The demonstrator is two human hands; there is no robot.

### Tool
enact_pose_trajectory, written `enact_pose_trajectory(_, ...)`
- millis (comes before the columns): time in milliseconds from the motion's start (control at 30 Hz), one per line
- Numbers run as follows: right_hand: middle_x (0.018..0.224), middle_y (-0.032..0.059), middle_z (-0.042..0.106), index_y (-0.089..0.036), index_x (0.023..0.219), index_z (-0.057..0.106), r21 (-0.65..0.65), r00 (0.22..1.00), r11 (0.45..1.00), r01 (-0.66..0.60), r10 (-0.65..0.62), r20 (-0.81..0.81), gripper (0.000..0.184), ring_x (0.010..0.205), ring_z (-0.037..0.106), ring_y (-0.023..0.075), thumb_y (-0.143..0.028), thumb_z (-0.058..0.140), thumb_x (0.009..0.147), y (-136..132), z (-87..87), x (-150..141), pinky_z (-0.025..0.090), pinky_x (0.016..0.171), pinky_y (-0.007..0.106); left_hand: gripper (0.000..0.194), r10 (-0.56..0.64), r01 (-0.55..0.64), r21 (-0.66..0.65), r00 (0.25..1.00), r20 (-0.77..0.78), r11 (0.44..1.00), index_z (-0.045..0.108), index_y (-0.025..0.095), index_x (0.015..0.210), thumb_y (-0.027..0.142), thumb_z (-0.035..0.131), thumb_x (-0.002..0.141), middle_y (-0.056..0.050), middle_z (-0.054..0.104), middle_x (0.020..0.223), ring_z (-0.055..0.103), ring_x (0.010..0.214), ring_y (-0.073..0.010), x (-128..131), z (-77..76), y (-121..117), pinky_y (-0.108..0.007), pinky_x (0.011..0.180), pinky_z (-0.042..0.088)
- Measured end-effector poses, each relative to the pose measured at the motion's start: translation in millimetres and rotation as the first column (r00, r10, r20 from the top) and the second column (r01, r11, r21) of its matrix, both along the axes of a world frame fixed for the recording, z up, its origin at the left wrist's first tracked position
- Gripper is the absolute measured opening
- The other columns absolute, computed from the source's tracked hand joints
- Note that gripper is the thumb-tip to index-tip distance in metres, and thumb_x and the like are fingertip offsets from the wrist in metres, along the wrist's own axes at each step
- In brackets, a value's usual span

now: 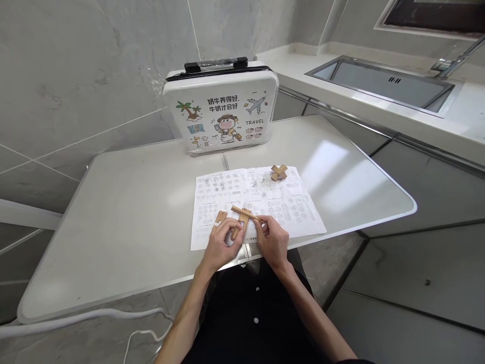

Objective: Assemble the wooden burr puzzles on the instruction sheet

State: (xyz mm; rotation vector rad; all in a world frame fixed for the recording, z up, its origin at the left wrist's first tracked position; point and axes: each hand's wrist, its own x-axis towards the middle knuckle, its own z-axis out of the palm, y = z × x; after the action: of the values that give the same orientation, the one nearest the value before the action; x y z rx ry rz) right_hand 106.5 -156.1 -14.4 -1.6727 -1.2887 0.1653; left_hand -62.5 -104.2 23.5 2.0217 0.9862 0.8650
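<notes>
My right hand [273,240] pinches the near end of a thin wooden puzzle piece [244,212], seen edge-on. That piece crosses over the top of a flat wooden puzzle piece with a cut-out [244,220]. My left hand [224,243] is closed, with thumb and forefinger on the flat piece's lower part. Another notched wooden piece [221,216] lies just beyond the left knuckles, partly hidden by the hand. All of this is over a printed instruction sheet [200,237]. Near its far right corner sits an assembled cross-shaped wooden puzzle [279,173].
The sheet lies on a pale folding table [125,212] with a centre seam. At the back stands a white cartoon-printed suitcase [227,116] in plastic wrap. A counter with a sink [382,83] is to the right. A white cable [147,333] hangs below at left.
</notes>
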Motion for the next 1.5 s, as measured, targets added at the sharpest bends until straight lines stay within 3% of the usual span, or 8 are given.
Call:
enact_pose_trajectory(400,0.071,0.0014,0.071,-0.018,0.099,0.070,0.012,1.000,1.000,0.027,-0.027,0.001,0.030,0.053,0.061,0.0131,-0.039,0.054,0.112,1.6,6.8,-11.7,0.041,0.052,0.025,0.005,0.055,-0.056,0.024,0.997,0.057,0.998,0.067,0.023,0.101,0.026,0.062,0.101,-0.004,0.072,0.099,0.068,0.092,-0.0201,-2.3,-1.5,-2.6,-0.033,0.082,0.054)
enact_pose_trajectory(600,0.069,-0.0018,0.067,-0.019,0.096,0.068,0.039,0.991,0.991,-0.131,0.129,0.041,0.021,0.052,0.057,0.0111,-0.033,0.059,0.109,6.9,23.6,-18.1,0.038,0.052,0.025,0.010,0.210,-0.216,0.050,0.972,0.110,0.975,0.065,0.023,0.101,0.029,0.058,0.104,-0.003,0.066,0.095,0.065,0.085,-0.0187,-5.2,-1.2,-5.0,-0.032,0.077,0.053)
enact_pose_trajectory(800,0.073,-0.0012,0.063,-0.020,0.092,0.063,-0.003,0.964,0.967,-0.256,0.256,0.074,0.021,0.056,0.055,0.0115,-0.030,0.055,0.109,15.0,35.6,-15.6,0.036,0.052,0.024,0.014,0.337,-0.340,0.027,0.937,0.088,0.940,0.064,0.024,0.116,0.032,0.061,0.104,-0.004,0.068,0.104,0.069,0.092,-0.0198,-3.5,-0.2,-13.4,-0.033,0.085,0.055)
enact_pose_trajectory(933,0.093,0.0056,0.072,-0.019,0.103,0.065,-0.078,0.923,0.933,-0.352,0.360,0.138,0.025,0.066,0.063,0.0133,-0.034,0.048,0.113,17.7,36.6,-12.0,0.040,0.054,0.024,0.014,0.339,-0.341,0.021,0.939,0.063,0.940,0.065,0.025,0.115,0.034,0.059,0.106,-0.004,0.069,0.106,0.070,0.097,-0.0206,-6.1,5.6,-17.9,-0.035,0.091,0.056)
enact_pose_trajectory(1033,0.095,0.0068,0.077,-0.018,0.114,0.067,-0.139,0.893,0.911,-0.388,0.409,0.189,0.029,0.069,0.069,0.0155,-0.031,0.040,0.116,17.9,32.7,-11.2,0.039,0.053,0.025,0.016,0.327,-0.328,0.019,0.944,0.046,0.944,0.064,0.025,0.118,0.034,0.060,0.106,-0.005,0.070,0.111,0.071,0.103,-0.0215,-4.5,11.6,-22.3,-0.037,0.095,0.057)
enact_pose_trajectory(1167,0.094,0.0076,0.082,-0.017,0.119,0.069,-0.146,0.913,0.934,-0.327,0.352,0.206,0.032,0.065,0.071,0.0161,-0.029,0.039,0.116,15.4,25.2,-14.6,0.037,0.052,0.026,0.018,0.358,-0.358,0.006,0.934,0.012,0.934,0.064,0.025,0.121,0.034,0.056,0.107,-0.006,0.071,0.116,0.071,0.112,-0.0238,3.6,16.8,-30.0,-0.040,0.099,0.057)
enact_pose_trajectory(1367,0.099,0.0111,0.084,-0.015,0.122,0.072,-0.119,0.956,0.975,-0.189,0.210,0.203,0.037,0.072,0.077,0.0192,-0.030,0.039,0.117,13.1,19.7,-20.6,0.046,0.058,0.026,0.020,0.389,-0.389,-0.009,0.921,-0.009,0.921,0.064,0.025,0.123,0.035,0.054,0.108,-0.007,0.072,0.119,0.071,0.115,-0.0250,15.1,19.1,-32.3,-0.041,0.099,0.058)
enact_pose_trajectory(1500,0.109,0.0126,0.084,-0.013,0.135,0.067,-0.118,0.949,0.958,-0.260,0.276,0.155,0.036,0.084,0.081,0.0219,-0.031,0.042,0.116,14.8,21.9,-10.9,0.052,0.063,0.027,0.019,0.370,-0.370,0.024,0.929,-0.012,0.929,0.064,0.025,0.122,0.032,0.053,0.108,-0.008,0.073,0.120,0.070,0.120,-0.0261,17.6,23.7,-28.5,-0.043,0.105,0.056)
